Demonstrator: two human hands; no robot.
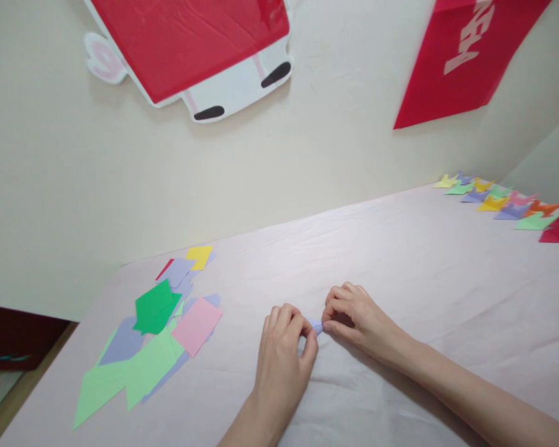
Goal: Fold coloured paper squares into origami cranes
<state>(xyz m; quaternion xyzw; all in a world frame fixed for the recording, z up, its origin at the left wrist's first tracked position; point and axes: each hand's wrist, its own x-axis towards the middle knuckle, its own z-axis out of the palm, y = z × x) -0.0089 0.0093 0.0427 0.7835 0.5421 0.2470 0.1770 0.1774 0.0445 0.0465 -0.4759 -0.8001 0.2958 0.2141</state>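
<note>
Between my two hands is a small piece of folded lavender paper, mostly covered by my fingers. My left hand pinches its left side between thumb and forefinger. At the right side, the thumb and fingertips of my right hand close on the same paper. Both hands are low over the middle of the cloth-covered table. Its folds and full shape are hidden.
Loose paper sheets lie overlapping on the table at left, among them a green sheet, a pink square and a light green sheet. Folded paper pieces stand in rows at the far right. Red decorations hang on the wall.
</note>
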